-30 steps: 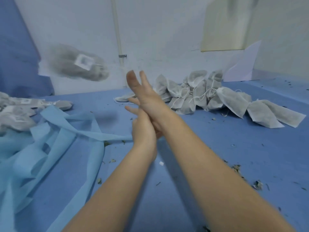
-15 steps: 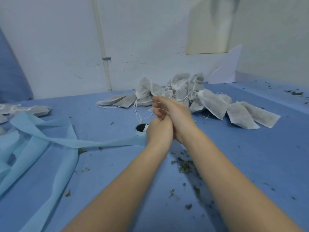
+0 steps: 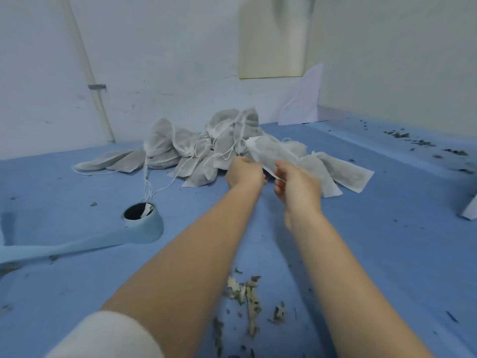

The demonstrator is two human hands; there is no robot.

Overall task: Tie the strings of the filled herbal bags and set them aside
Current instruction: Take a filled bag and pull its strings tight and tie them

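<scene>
Herbal bag point(image 3: 273, 153), filled, grey-white mesh, held up just above the pile's right part, toward the table's far edge, mouth end pointing toward the far-left. Left to right along the blue table point(image 3: 387, 254):

Near left edge: light-blue fabric strip point(image 3: 64, 248) running in from the edge to its roll point(image 3: 144, 224), lying on its side with the dark core facing up. Open blue surface between roll and forearms.

Past the roll, toward the far edge: pile of herbal bags point(image 3: 196, 151), loose white drawstrings point(image 3: 148, 182) trailing from it toward the roll. Flat bags fanning out at the pile's left end, close to the wall and the white pipe point(image 3: 96, 91).

Centre: left hand point(image 3: 244, 173), fingers curled under at the bag's lower left edge, apparently pinching it or its string; exact hold hidden behind the knuckles. White sleeve cuff point(image 3: 108, 334) at the near edge.

Just right: right hand point(image 3: 296, 187), fingers curled, pinching a thin white string point(image 3: 280, 179) beside the bag's near edge, gap between the two hands small.

Between the forearms, near edge: scattered dried herb scraps point(image 3: 247, 293).

Right of the hands: two more bags lying flat point(image 3: 346, 174), then wide open blue surface up to the right edge, with herb crumbs point(image 3: 413, 140) in the far-right corner and a white sheet point(image 3: 302, 99) leaning against the wall.
</scene>
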